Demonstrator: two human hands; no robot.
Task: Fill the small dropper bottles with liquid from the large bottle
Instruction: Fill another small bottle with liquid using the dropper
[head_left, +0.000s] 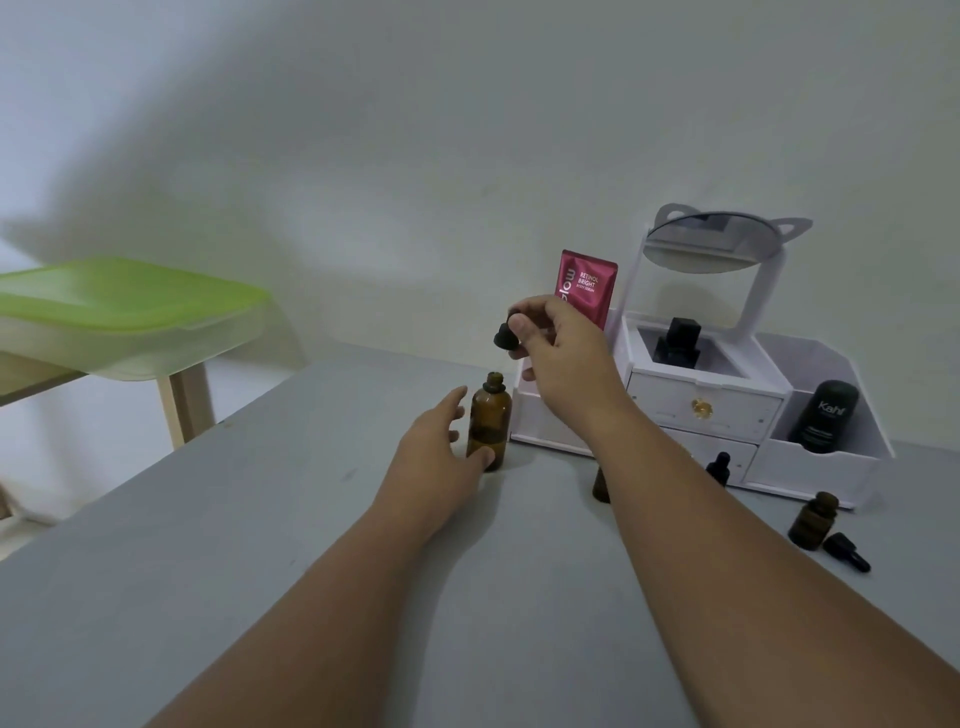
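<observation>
The large amber bottle (490, 423) stands uncapped on the grey table (260, 519). My left hand (441, 447) is beside it, fingers apart, thumb touching its base. Above the bottle's mouth, my right hand (556, 353) pinches a black dropper cap (506, 335). One small amber bottle (601, 486) shows partly behind my right forearm. A capped small dropper bottle (719, 467) stands by the organiser. Another small amber bottle (813, 522) stands uncapped at right, its black dropper cap (847, 552) lying beside it.
A white cosmetic organiser (701, 405) with drawers and a mirror (711, 244) stands at the back right, holding a black bottle (823, 415) and a red sachet (587, 286). A green-lidded plastic box (119, 312) sits on a wooden stand to the left.
</observation>
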